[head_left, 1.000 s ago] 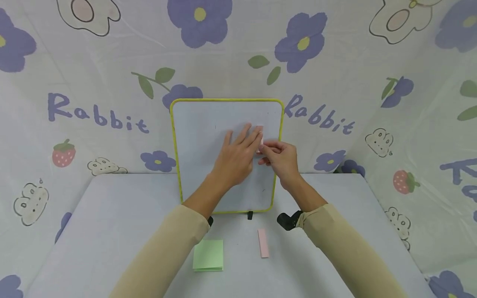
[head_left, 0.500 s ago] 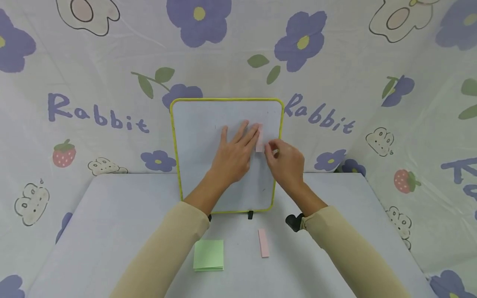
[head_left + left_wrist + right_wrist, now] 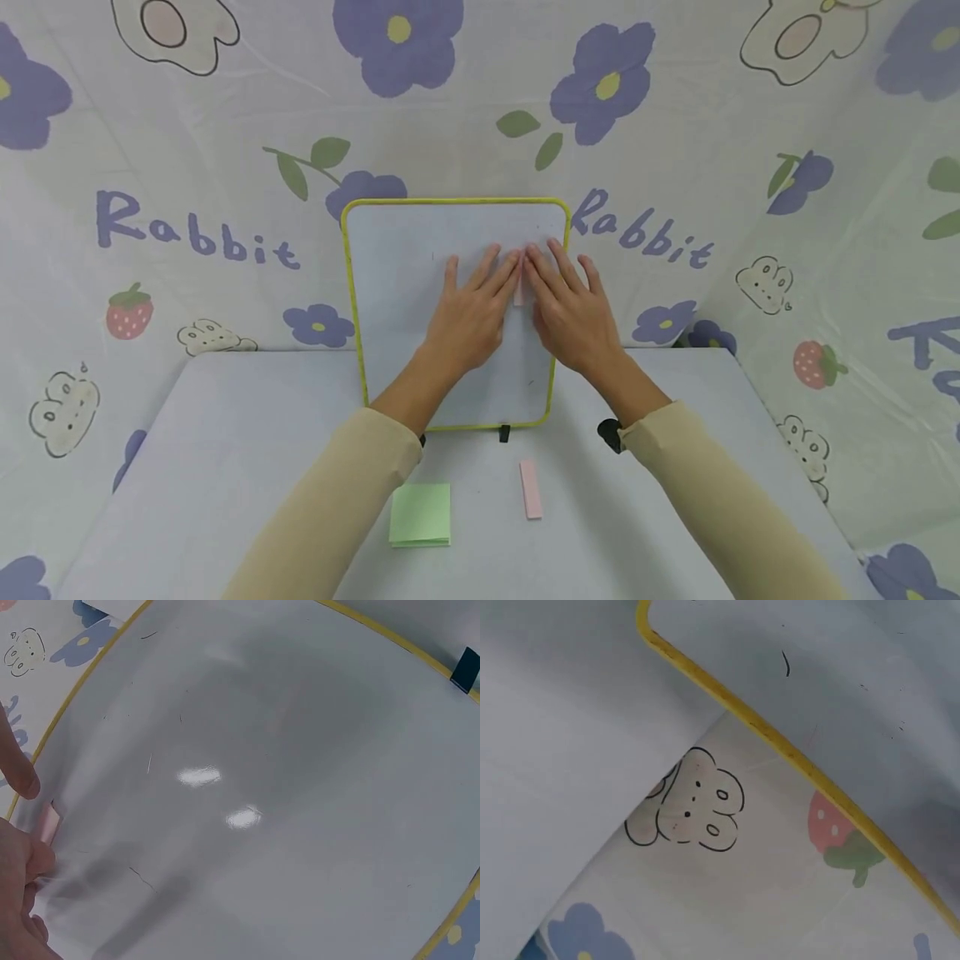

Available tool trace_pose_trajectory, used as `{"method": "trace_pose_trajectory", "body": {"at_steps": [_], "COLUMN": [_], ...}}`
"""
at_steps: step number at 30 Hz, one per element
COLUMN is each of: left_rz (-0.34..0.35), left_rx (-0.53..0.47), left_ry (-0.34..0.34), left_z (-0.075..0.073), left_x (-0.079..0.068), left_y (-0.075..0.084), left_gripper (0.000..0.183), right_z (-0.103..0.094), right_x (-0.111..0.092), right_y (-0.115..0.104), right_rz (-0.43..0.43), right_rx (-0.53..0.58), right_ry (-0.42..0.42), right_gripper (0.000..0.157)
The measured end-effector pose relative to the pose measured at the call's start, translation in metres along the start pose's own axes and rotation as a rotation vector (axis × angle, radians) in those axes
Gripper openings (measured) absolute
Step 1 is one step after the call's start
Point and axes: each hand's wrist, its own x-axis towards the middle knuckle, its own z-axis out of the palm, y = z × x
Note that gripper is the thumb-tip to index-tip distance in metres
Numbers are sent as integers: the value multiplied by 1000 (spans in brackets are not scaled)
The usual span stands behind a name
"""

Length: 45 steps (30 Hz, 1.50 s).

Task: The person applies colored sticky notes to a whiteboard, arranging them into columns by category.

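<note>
The person's left hand (image 3: 468, 321) and right hand (image 3: 573, 321) lie against the upper right part of a whiteboard (image 3: 397, 333), fingers extended and spread, neither gripping anything. The fingertips meet at a pink paper strip (image 3: 519, 292) on the board: the left index fingertip touches its left edge near the top, while the right hand's fingers cover much of its right side, leaving a lower piece visible between the hands. In the left wrist view, part of the strip (image 3: 49, 823) shows beside the fingers at the board's margin; the right wrist view does not show the fingers. A yellow frame (image 3: 355, 325) encloses the whiteboard, which bears small dark marks and stands up from the pale surface (image 3: 247, 450), a black foot (image 3: 504, 433) at its lower edge. Below the fingers, nearer the person, the surface carries a narrow pink sticky-note pad (image 3: 530, 490) and, left of it, a square green sticky-note pad (image 3: 420, 515) beside the left sleeve (image 3: 330, 500). Behind the fingers and the board hangs a cloth (image 3: 465, 142) printed with flowers, rabbits, strawberries and the word "Rabbit".
</note>
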Motion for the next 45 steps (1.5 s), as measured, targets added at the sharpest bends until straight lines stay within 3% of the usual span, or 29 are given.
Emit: {"method": "trace_pose_trajectory", "body": {"at_steps": [10,17,24,31,45], "left_rz": [-7,-6,-10,8,15], "left_rx": [4,3,37,63,77], "left_ry": [-2,9,-23,-3,-57], "left_z": [0,1,-1,2,7], "left_x": [0,0,1,-3,-7], "left_y": [4,4,5,8,9], "left_gripper": [59,58,59,58,63], "right_z": [-2,-5,-7,-5,-3], "right_x": [1,2,5,-3,-11], "right_y": [3,4,3,-2,-6], "right_rz": [-41,-58,-69,-79,-91], "right_rx": [-16,-29,-41,-37,-56], "right_ry": [14,-23,-33,-33,-50], "right_gripper": [62,63,61,60,61]}}
